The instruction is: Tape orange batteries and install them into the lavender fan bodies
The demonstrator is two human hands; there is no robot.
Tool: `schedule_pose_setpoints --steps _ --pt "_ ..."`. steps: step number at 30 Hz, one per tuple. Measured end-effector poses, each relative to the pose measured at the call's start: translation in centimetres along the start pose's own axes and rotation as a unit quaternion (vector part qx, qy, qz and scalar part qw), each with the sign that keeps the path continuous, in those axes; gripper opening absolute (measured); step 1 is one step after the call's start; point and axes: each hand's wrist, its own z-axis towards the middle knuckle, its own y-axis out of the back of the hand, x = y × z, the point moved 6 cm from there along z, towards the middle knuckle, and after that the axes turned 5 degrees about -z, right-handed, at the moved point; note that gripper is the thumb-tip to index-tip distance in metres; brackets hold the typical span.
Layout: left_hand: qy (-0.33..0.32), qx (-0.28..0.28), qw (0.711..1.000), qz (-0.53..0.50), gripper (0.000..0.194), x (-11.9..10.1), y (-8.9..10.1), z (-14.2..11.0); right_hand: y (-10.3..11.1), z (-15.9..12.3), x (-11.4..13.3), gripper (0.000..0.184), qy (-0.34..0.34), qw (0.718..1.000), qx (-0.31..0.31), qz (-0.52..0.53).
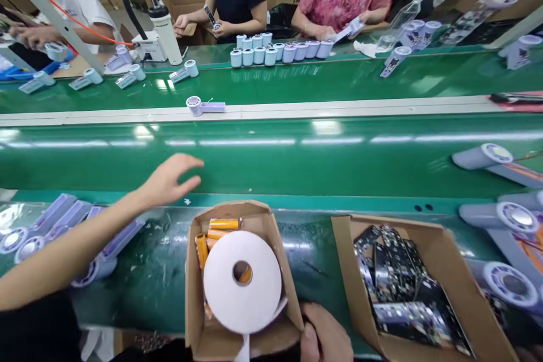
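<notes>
My left hand [169, 181] reaches out over the near edge of the green conveyor belt [297, 164], fingers spread and holding nothing. My right hand [324, 336] is low at the bottom edge, by the corner of a cardboard box [193, 294]; its fingers are curled under and mostly hidden. That box holds a white tape roll [241, 283] and orange cylindrical cells [224, 224]. A second cardboard box [470, 294] to the right is filled with black circuit boards [399, 283].
Lilac handheld fan housings lie at my left [63, 220] and right [500, 215]. One fan [203, 106] rides the belt's white divider. Several workers sit across the belt, with rows of pale cylinders [280, 51] and a white dispenser bottle [165, 34] before them.
</notes>
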Motion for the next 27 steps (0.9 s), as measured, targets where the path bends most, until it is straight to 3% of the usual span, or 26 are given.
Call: schedule_pose_setpoints --steps 2,4,7,12,16,21,25,27 --pt "-0.111 0.076 0.990 -0.052 0.046 -7.5 -1.2 -4.0 0.4 1.3 1.2 0.022 0.034 0.999 -0.012 -0.019" --pt "-0.164 0.151 0.972 -0.069 0.061 -12.9 -2.5 -6.7 0.6 2.1 1.8 0.022 0.037 0.998 -0.037 -0.036" --pt "-0.171 0.226 0.957 -0.060 0.070 -16.9 -4.6 -7.6 0.3 2.1 2.1 0.024 0.039 0.996 -0.052 -0.063" --pt "-0.150 0.289 0.946 0.002 0.078 -17.7 -6.4 -6.2 -0.2 0.9 1.6 0.029 0.044 0.991 -0.073 -0.100" --pt "-0.169 0.284 0.944 -0.009 0.058 -18.0 -5.4 -5.9 -0.6 0.5 1.3 0.033 0.028 0.990 -0.079 -0.111" --pt "-0.150 0.178 0.972 -0.017 0.061 -16.6 -2.5 -6.6 -0.7 0.7 0.7 0.039 -0.030 0.994 -0.078 -0.077" --pt "-0.133 0.053 0.990 0.014 0.057 -16.9 -0.7 -8.7 1.1 1.2 2.6 0.038 -0.085 0.986 -0.131 0.053" --pt "-0.148 0.011 0.988 0.029 0.053 -18.0 -0.3 -10.0 0.9 1.9 5.2 0.042 -0.084 0.983 -0.062 0.154"
